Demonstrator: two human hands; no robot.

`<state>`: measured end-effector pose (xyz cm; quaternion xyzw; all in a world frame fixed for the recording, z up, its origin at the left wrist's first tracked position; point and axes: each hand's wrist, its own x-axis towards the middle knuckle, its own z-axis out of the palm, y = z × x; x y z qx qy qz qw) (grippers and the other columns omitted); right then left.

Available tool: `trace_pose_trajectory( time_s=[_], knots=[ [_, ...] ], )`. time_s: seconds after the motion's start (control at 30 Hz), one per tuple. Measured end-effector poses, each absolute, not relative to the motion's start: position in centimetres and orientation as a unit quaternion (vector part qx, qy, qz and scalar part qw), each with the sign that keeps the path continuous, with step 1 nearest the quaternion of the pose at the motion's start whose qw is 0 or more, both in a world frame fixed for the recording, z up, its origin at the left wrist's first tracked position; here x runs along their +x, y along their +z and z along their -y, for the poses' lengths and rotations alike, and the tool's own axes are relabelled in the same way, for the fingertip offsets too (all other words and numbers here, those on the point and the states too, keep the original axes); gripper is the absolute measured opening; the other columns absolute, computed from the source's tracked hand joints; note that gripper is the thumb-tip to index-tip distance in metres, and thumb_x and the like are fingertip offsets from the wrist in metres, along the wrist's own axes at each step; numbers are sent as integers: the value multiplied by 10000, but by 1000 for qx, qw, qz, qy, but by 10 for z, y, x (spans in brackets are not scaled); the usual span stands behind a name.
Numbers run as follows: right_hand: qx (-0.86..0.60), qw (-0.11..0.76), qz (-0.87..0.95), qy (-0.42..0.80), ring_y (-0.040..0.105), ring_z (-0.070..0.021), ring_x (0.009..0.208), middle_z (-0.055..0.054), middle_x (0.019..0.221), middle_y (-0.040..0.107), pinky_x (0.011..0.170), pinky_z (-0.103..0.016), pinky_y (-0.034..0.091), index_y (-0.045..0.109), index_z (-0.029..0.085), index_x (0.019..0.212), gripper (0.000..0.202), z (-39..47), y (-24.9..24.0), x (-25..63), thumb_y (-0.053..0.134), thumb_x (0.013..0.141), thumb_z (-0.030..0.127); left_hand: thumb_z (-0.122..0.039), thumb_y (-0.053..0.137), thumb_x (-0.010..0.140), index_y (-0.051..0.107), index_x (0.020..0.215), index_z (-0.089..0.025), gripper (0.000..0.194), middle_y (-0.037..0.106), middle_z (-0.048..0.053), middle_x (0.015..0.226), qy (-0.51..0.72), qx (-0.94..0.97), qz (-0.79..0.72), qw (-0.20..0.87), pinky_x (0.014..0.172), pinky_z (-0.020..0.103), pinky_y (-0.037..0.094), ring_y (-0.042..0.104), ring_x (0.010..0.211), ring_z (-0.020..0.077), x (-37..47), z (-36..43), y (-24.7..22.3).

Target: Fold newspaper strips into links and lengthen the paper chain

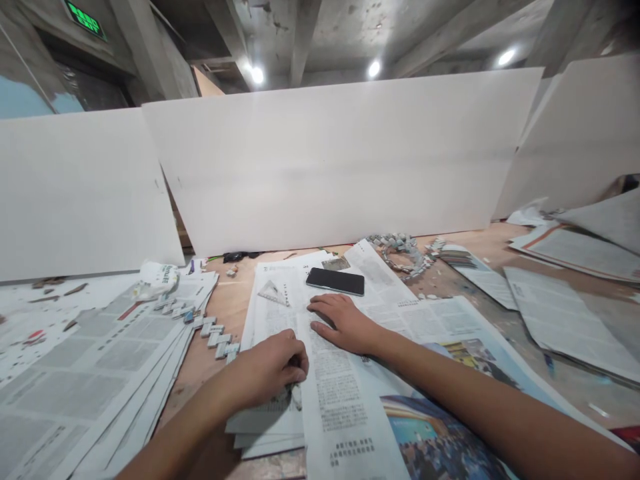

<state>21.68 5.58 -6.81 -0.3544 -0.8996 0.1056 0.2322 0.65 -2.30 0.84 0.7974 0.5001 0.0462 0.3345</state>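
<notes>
A large printed newspaper [340, 400] lies on the table before me, with a long fold along its left side. My right hand [343, 323] rests on it palm down, fingers stretched out, just below a black smartphone [335, 281]. At the fold's left edge, my left hand [280, 367] is closed with its fingers curled under. What those fingers hold is hidden; a small pale piece shows below them. Under the left hand is a stack of newspaper sheets [270, 427]. A clear triangular ruler [274, 293] lies on the paper left of the phone.
A newspaper pile [120, 373] lies at left, beside a folded-paper chain [217, 337] and a crumpled white plastic bag [157, 280]. Behind the phone sits a coiled paper chain [400, 257]. More newspapers [575, 320] lie at right. White boards [340, 167] wall off the back.
</notes>
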Motion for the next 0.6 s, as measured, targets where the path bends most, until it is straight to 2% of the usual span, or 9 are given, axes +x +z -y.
trace_pose_trajectory(
  time_s=[0.27,0.6],
  knots=[
    [-353,230,900,111,489,-268,1251,-100,1351,575,1061,-459,320,573,228,1283,378,-55,-66,217,469,971,414,-181,431,864,548,802,-212,136,533,9,886,52,804,-485,340,672,286,369,515,744,168,-4,31,14],
    [-355,229,900,109,492,-269,1256,-97,1354,578,1064,-460,324,576,223,1288,386,-54,-67,216,463,976,421,-255,396,908,520,853,-217,140,569,14,910,39,783,-515,346,728,268,398,511,818,178,-29,62,36]
  ],
)
